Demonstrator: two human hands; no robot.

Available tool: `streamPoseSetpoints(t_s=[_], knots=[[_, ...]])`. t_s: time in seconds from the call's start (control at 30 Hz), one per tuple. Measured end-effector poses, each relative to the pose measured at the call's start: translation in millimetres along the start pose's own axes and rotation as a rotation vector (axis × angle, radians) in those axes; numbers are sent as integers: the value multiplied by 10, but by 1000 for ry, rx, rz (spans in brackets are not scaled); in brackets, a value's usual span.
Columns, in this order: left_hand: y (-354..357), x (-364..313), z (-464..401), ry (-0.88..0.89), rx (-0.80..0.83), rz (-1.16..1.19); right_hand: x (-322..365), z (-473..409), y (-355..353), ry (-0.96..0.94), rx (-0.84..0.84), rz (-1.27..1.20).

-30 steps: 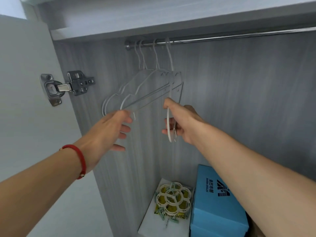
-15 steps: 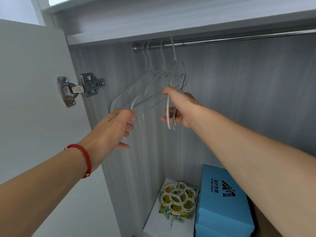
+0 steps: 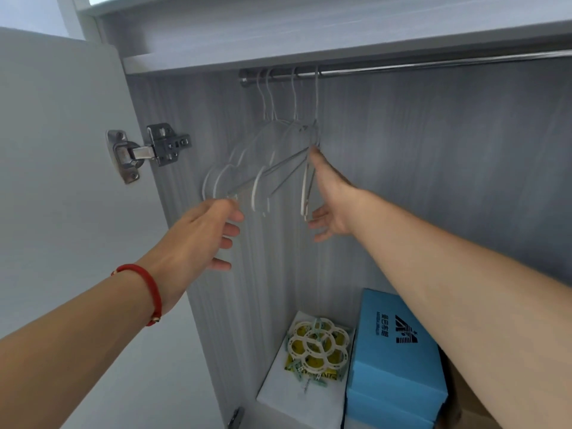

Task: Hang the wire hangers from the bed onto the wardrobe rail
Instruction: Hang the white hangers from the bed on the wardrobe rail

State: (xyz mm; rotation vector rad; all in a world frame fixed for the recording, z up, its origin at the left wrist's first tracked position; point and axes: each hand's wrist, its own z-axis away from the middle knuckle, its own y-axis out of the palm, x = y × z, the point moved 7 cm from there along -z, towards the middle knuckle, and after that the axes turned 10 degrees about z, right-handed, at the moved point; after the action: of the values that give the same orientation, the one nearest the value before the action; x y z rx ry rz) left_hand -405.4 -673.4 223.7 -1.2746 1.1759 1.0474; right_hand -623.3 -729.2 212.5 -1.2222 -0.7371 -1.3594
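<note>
I have four white wire hangers (image 3: 266, 168) hooked over the chrome wardrobe rail (image 3: 433, 65), bunched at its left end near the side panel. My right hand (image 3: 328, 205) is spread, fingers released, the index tip touching the rightmost hanger near its neck without grasping it. My left hand (image 3: 201, 236) is also loose and empty, fingertips just under the lower curve of the leftmost hangers. I judge the hanging step for this batch is finished and I am only steadying the swing. The bed is out of view, so I cannot tell whether more hangers wait there. Next I would draw both hands clear without snagging a hook, then turn back to check the bed.
</note>
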Motion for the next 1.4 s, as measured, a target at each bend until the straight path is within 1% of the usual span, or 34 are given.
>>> streamPoseSetpoints(t_s=[0.13, 0.2, 0.27, 0.37, 0.53, 0.63, 0.73, 0.8, 0.87, 0.93, 1.03, 1.1, 1.13, 1.17, 1.2, 1.27, 1.3, 1.33, 1.4], knots=[[-144, 114, 331, -24, -33, 29, -546, 295, 36, 10, -78, 22], [-220, 208, 582, -6, -43, -5, -883, 491, 145, 28, -59, 118], [-305, 326, 874, 19, -31, -89, -1204, 748, 333, 46, -14, 222], [-474, 510, 1394, 6, -22, -177, -1545, 1276, 800, 19, 125, 328], [-1039, 836, 2277, -19, -144, -302, -1813, 2411, 1826, -134, 423, 414], [-1502, 1075, 2837, -40, -253, -347, -1898, 3069, 2433, -208, 553, 410], [-2021, 1357, 3518, -92, -416, -332, -2105, 3612, 3035, -238, 660, 374], [-2369, 1656, 4074, -160, -561, -254, -2351, 4017, 3448, -235, 748, 375], [-2664, 1939, 4668, -219, -728, -156, -2630, 4473, 3850, -232, 860, 436], [-2891, 2141, 5216, -276, -846, -157, -2908, 4919, 4225, -265, 984, 523], [-3238, 2280, 5913, -369, -972, -308, -3125, 5558, 4562, -350, 1137, 625], [-3520, 2333, 6321, -418, -1051, -534, -3137, 5857, 4630, -406, 1184, 685], [-3664, 2367, 6500, -462, -1074, -672, -3140, 5932, 4644, -429, 1198, 705], [-3792, 2405, 6653, -548, -1083, -802, -3148, 5963, 4650, -452, 1203, 723], [-3907, 2484, 6783, -679, -1069, -904, -3155, 5968, 4653, -465, 1204, 735], [-4059, 2660, 6988, -990, -981, -973, -3174, 5929, 4644, -468, 1201, 755], [-4095, 2722, 7053, -1074, -940, -971, -3188, 5899, 4634, -463, 1194, 764], [-4120, 2781, 7083, -1091, -921, -976, -3197, 5861, 4622, -459, 1183, 767], [-4158, 2806, 7111, -1044, -940, -998, -3203, 5801, 4591, -442, 1158, 764]])
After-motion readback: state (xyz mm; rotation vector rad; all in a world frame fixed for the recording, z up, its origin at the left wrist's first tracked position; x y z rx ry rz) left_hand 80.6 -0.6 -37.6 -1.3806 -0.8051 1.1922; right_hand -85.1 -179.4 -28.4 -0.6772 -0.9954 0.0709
